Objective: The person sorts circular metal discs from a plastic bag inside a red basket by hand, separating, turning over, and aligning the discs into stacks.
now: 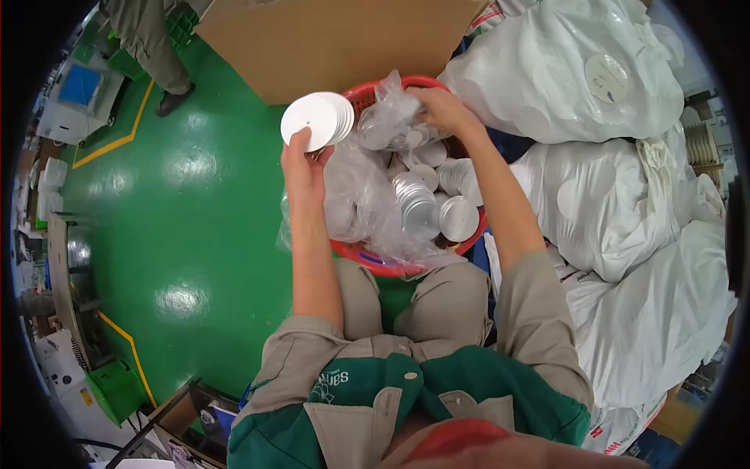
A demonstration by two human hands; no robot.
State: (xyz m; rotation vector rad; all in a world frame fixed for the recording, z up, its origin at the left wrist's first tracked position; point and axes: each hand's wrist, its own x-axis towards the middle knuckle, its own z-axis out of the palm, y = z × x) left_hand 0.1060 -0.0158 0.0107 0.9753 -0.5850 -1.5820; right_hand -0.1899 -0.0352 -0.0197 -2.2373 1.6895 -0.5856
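Observation:
A fanned stack of thin white discs (320, 117) is gripped in my left hand (305, 164), thumb on the front disc, over the left rim of a red plastic basket (469, 248). At the basket's far side, my right hand (441, 111) is closed around a crumpled clear plastic bag (388, 113); some fingers are hidden behind it. Between my hands, loose silver discs (416, 205) and small round pieces lie in the basket. A clear plastic sheet (355, 195) drapes over the basket's left part and front rim.
A large cardboard box (336, 47) stands just beyond the basket. Big stuffed white sacks (570, 70) are piled along the right. Green floor (180, 234) with yellow lines spreads to the left, where a person's leg (156, 47) shows at the top. A green bin (117, 391) stands lower left.

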